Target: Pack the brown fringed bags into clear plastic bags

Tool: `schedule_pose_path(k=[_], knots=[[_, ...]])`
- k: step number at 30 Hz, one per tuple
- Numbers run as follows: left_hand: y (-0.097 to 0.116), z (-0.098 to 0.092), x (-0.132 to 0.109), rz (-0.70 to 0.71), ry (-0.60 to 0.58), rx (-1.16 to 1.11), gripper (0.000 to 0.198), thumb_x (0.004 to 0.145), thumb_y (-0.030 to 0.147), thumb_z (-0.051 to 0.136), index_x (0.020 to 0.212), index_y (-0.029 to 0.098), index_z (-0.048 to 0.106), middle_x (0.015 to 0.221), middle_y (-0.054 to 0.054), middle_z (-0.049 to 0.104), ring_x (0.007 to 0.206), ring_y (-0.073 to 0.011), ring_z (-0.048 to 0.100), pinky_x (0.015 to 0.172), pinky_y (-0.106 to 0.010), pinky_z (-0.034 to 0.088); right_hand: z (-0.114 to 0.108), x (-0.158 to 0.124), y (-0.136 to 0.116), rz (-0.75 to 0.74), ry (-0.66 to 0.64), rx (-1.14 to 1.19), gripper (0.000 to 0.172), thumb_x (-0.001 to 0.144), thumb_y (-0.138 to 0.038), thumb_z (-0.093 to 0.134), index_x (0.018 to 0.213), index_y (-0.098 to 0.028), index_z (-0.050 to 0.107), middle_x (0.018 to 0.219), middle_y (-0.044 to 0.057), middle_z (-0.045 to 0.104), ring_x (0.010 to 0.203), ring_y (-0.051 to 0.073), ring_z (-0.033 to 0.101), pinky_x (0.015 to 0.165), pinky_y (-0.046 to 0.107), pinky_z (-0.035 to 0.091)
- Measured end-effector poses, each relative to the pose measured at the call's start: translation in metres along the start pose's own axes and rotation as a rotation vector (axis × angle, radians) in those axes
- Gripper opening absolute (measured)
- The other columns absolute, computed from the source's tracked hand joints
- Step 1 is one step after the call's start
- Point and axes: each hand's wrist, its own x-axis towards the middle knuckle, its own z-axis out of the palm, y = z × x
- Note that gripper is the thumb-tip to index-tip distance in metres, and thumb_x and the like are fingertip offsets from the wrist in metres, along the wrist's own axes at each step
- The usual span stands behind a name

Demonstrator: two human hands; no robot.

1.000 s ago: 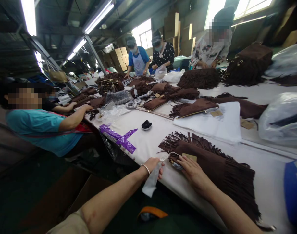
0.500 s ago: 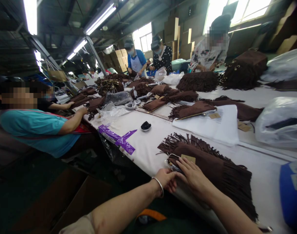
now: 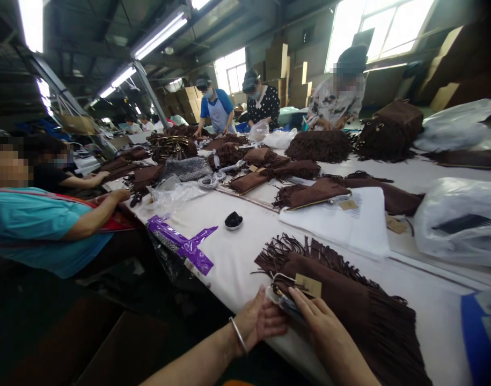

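Left hand (image 3: 261,320): positioned at the near edge of the bench (image 3: 237,257), bracelet (image 3: 237,335) on the wrist; thumb and fingers are closed on the clear wrap (image 3: 274,296) at the near-left corner of the brown fringed bag (image 3: 358,305). Right hand (image 3: 322,328): just beside the left hand and touching it; its fingers lie stretched and close together, flat on the same corner of the bag, gripping nothing. The brown fringed bag lies flat along the near edge of the bench, fringe fanned toward the far side; a tan paper tag (image 3: 308,286) rests on it just beyond the right fingertips. Toward the left edge, purple strips (image 3: 183,244) lie over the bench edge; beyond them, a small white dish (image 3: 233,221) holds something dark. Toward the right edge, a blue item (image 3: 484,332) is partly out of frame; a clear plastic bag (image 3: 458,222) lies farther back. At mid-bench, a white sheet (image 3: 342,228) carries a second fringed bag (image 3: 309,194). At the left edge, a person in a teal shirt (image 3: 36,230) rests a hand on the bench. Near the far end, more brown bags are piled and several people stand at work.
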Motion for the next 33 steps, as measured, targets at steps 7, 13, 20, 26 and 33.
schedule_pose_path(k=[7, 13, 20, 26, 33], knots=[[0.022, 0.017, 0.056, 0.125, -0.147, -0.283, 0.068, 0.088, 0.065, 0.041, 0.117, 0.006, 0.058, 0.107, -0.018, 0.066, 0.109, -0.0310, 0.059, 0.098, -0.044, 0.043, -0.006, -0.018, 0.000, -0.051, -0.052, 0.022, 0.092, 0.066, 0.004, 0.034, 0.147, -0.022, -0.002, 0.138, -0.002, 0.047, 0.098, 0.017, 0.060, 0.089, 0.025, 0.053], [0.056, 0.008, 0.077, 0.260, -0.026, -0.266, 0.060, 0.087, 0.056, 0.049, 0.118, 0.006, 0.057, 0.108, -0.016, 0.066, 0.108, -0.0301, 0.059, 0.101, -0.043, 0.041, 0.007, -0.023, 0.008, -0.145, -0.058, -0.003, 0.089, 0.071, -0.003, 0.044, 0.147, -0.018, 0.000, 0.137, 0.000, 0.047, 0.093, 0.015, 0.063, 0.086, 0.020, 0.052], [0.035, 0.047, 0.054, 0.534, -0.019, 0.680, 0.053, 0.076, 0.031, 0.070, 0.126, 0.020, 0.056, 0.140, -0.007, 0.045, 0.138, -0.0282, 0.024, 0.118, -0.043, 0.003, 0.024, -0.036, 0.010, -0.248, 0.079, -0.101, 0.074, 0.085, -0.038, 0.057, 0.145, -0.018, 0.019, 0.126, 0.004, 0.056, 0.090, 0.022, 0.067, 0.072, 0.026, 0.059], [0.022, 0.059, 0.054, 0.504, -0.201, 1.173, 0.049, 0.088, 0.028, 0.054, 0.135, 0.022, 0.045, 0.148, -0.004, 0.031, 0.141, -0.0234, 0.016, 0.117, -0.043, -0.003, -0.042, -0.071, 0.035, -0.031, 0.243, 0.150, 0.039, 0.089, -0.029, 0.052, 0.127, -0.032, 0.051, 0.123, -0.003, 0.061, 0.107, 0.017, 0.061, 0.090, 0.025, 0.052], [0.043, 0.077, 0.052, 0.493, -0.116, 1.044, 0.038, 0.088, 0.034, 0.055, 0.125, 0.026, 0.057, 0.140, -0.002, 0.045, 0.136, -0.0227, 0.031, 0.118, -0.037, 0.013, -0.086, -0.159, 0.062, 1.369, 0.447, 0.721, 0.053, 0.084, -0.063, 0.039, 0.123, -0.031, 0.053, 0.129, 0.001, 0.056, 0.119, 0.027, 0.052, 0.109, 0.047, 0.031]])
